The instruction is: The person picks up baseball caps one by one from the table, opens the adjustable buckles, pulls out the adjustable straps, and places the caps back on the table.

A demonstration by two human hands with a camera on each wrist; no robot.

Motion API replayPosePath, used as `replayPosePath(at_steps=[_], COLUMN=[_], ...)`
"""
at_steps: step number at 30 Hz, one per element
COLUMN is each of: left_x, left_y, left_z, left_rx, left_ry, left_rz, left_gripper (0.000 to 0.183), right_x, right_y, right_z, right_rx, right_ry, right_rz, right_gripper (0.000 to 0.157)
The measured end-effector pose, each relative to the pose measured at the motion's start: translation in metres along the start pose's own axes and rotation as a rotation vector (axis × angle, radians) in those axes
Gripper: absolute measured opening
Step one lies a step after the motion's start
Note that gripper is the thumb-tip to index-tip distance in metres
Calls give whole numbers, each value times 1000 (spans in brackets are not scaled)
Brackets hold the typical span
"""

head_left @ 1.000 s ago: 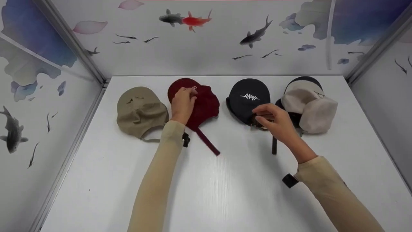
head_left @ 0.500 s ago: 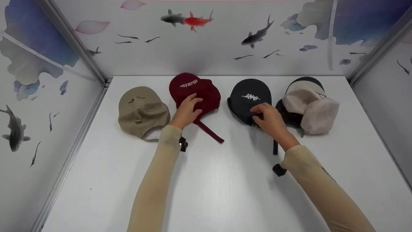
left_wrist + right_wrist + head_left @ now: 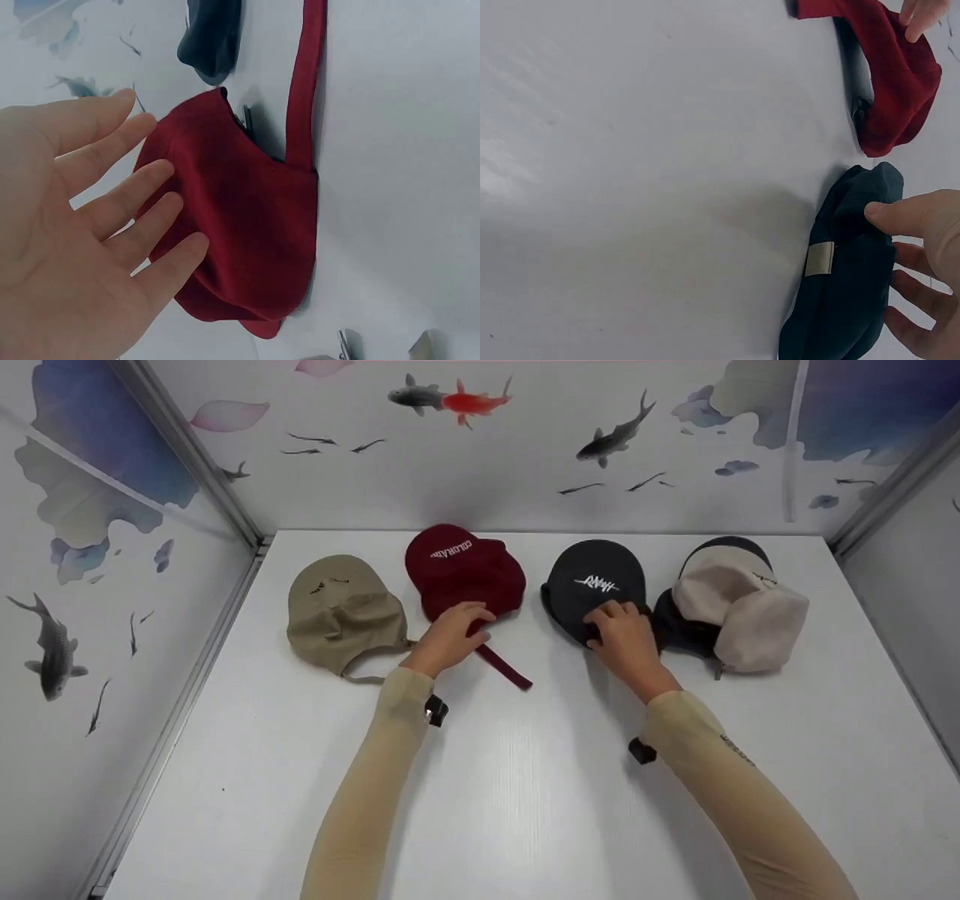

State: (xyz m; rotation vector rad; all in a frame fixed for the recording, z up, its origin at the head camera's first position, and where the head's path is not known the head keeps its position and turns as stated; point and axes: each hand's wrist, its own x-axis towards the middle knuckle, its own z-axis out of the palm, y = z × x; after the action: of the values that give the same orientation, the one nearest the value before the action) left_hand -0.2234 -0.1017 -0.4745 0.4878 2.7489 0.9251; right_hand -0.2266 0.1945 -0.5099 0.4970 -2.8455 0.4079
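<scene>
A red cap point(image 3: 465, 570) with white lettering lies near the back of the table, its strap trailing forward. My left hand point(image 3: 450, 639) is at its near edge, fingers spread and slightly bent; the left wrist view shows the palm beside the cap, holding nothing. To the right lies a black cap point(image 3: 592, 559) with a white scrawl. My right hand point(image 3: 626, 641) holds its near edge: in the right wrist view the thumb point(image 3: 881, 214) lies on the near side and the fingers go behind the dark cloth. The hand covers part of this cap.
An olive cap point(image 3: 345, 607) lies left of the red one. A beige cap point(image 3: 757, 622) with a dark brim sits at the right, beside the black cap. White walls with painted fish point(image 3: 615, 439) enclose the table point(image 3: 510, 810) at the back and sides.
My left hand has drawn back from the red cap's lettering to its near edge, and that cap has shifted slightly toward the back. My right hand has come down onto the black cap.
</scene>
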Motion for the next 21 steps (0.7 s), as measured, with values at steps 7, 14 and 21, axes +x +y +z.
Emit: replayPosePath(at_steps=[7,14,21], left_x=[-7,-9,-9], left_y=[7,6,2], left_z=[8,13,19], left_rx=[-9,-10,-29], left_ry=[-10,-28,-31], left_rz=[24,33,27], left_gripper=[32,31,31], right_x=[5,7,8], right_y=[-5,-2,-6], right_z=[8,14,8], right_rx=[-105,-154,-85], right_ry=[-30,-19,81], right_rz=[51,34,-23], right_gripper=[33,29,22])
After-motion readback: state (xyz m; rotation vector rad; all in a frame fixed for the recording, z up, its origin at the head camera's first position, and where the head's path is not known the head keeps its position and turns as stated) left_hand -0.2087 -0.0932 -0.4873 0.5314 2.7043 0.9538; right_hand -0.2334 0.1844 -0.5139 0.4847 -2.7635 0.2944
